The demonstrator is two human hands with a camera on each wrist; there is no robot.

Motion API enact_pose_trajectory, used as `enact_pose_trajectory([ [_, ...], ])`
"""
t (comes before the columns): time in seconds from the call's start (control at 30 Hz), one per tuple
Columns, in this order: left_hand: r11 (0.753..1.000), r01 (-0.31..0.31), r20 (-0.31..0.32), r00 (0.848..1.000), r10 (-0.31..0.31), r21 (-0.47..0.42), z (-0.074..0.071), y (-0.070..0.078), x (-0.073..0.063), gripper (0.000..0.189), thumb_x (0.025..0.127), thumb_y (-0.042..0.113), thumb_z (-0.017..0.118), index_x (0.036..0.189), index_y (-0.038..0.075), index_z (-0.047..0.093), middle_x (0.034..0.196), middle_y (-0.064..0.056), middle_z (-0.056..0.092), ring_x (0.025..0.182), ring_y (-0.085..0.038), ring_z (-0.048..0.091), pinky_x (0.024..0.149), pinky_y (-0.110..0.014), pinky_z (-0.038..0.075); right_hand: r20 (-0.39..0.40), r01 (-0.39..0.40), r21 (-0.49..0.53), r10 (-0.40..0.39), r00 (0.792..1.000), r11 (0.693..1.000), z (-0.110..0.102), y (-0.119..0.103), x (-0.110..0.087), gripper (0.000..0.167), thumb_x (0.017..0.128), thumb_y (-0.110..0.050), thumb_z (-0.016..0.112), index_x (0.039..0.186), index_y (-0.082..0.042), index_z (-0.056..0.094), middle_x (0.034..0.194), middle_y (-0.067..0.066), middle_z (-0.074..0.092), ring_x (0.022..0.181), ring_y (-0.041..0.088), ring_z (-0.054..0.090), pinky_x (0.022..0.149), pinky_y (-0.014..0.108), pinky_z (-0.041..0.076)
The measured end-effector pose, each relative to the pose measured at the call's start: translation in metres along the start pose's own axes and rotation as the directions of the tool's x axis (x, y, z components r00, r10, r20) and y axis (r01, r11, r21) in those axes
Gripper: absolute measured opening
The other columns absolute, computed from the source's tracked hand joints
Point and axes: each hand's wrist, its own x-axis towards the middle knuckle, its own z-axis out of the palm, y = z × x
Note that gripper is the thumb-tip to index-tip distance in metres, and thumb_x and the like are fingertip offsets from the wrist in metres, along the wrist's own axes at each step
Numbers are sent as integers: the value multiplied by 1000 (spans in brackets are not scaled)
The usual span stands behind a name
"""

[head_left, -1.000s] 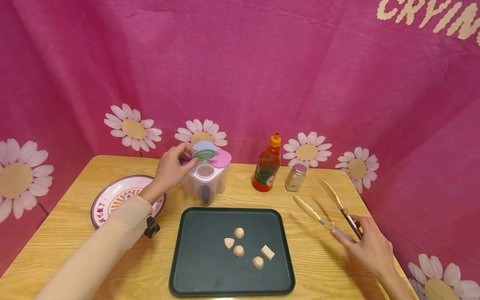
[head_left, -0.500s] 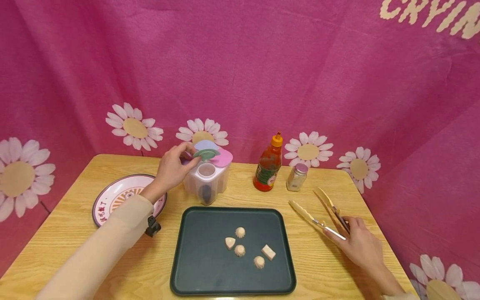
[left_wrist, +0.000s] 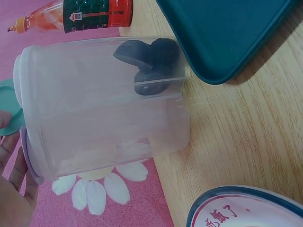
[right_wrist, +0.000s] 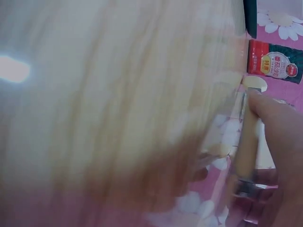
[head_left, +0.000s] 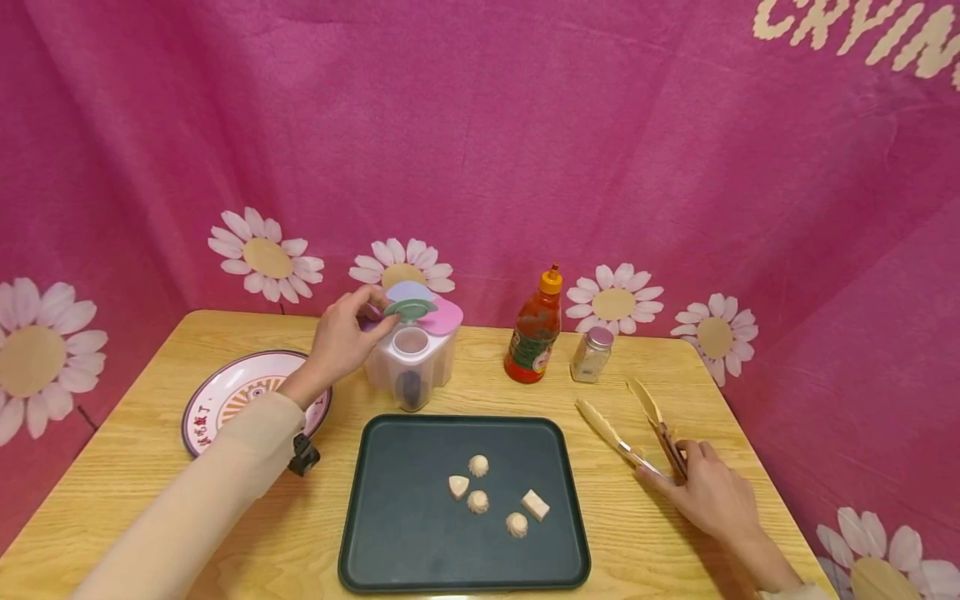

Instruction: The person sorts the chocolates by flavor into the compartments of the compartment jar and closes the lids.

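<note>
Pink daisy-print cloth behind a wooden table: one hand at a lid, one on tongs

Near the table's back edge, left of its middle, stands a translucent container. The left hand pinches its raised green lid between thumb and curled fingers; blue and pink lids lie behind, and dark pieces sit at the bottom.

Toward the table's right edge, the right hand is partly closed around the tongs, whose arms are spread, tips pointing toward the back edge. Whether the tips touch the wood is unclear.

Centred near the front edge, a dark green tray carries three ridged rounds, a rectangular block and a rounded triangle, all pale.

A printed plate lies by the left edge, partly behind the left sleeve. Right of the container, a red sauce bottle and a purple-capped jar stand near the back edge.
</note>
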Motion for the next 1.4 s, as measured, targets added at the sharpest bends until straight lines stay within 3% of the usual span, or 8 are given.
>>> enact_pose_trajectory([
  [0.13,1000,0,0,1000,0,-2,0,0,0,19,94,10,79,106,5,66,99,-18,73,89,-32,72,82,-42,57,2,16,-26,-16,1000,1000,-2,-4,-2,89,85,-78,69,120,4,65,101,20,67,72,34,68,57,52,52],
  [0.3,1000,3,3,1000,-3,-4,1,0,-1,19,94,10,79,106,5,66,100,-18,72,91,-32,72,83,-42,58,-110,49,-20,-51,993,999,-13,-16,-3,73,86,-67,75,116,0,71,98,17,67,66,30,66,52,47,50],
  [0.4,1000,0,-1,1000,0,-4,0,0,-2,18,94,11,78,107,5,66,101,-19,72,92,-33,72,84,-42,58,-168,83,8,-80,983,997,-25,-31,1,64,88,-60,77,118,-4,73,98,14,68,65,25,64,51,43,48],
  [0.63,1000,3,-3,1000,-3,-5,-1,0,-2,18,94,10,78,107,5,66,101,-19,71,93,-33,72,85,-43,58,-184,240,113,-217,959,964,-43,-79,24,47,90,-45,80,120,-9,74,94,6,68,67,11,52,55,28,38],
  [0.83,1000,-4,-8,1000,4,-8,-1,-1,-3,17,95,11,78,106,6,66,101,-19,71,94,-33,72,85,-42,58,-193,400,250,-360,913,882,-42,-124,44,40,91,-35,82,122,-12,74,102,4,72,78,15,62,63,24,47],
  [1.0,1000,-6,-8,1000,6,-13,1,-1,-4,17,95,10,78,105,6,66,101,-19,71,94,-33,72,85,-41,58,-215,519,331,-473,855,788,-44,-161,61,37,92,-32,81,123,-12,73,108,3,72,87,20,68,72,30,58],
  [1.17,1000,-6,-11,1000,6,-19,2,-1,-4,17,94,9,79,105,5,66,101,-18,71,93,-33,72,85,-43,58,-264,592,412,-531,805,693,-46,-195,83,36,93,-28,80,125,-12,72,114,5,73,95,21,70,79,36,62],
  [1.4,1000,-7,-16,1000,7,-21,2,-2,-4,17,94,10,79,105,5,67,100,-17,71,93,-32,71,83,-40,57,-305,610,483,-532,790,629,-50,-240,111,36,95,-27,78,126,-11,72,118,7,74,100,23,68,85,44,61],
])
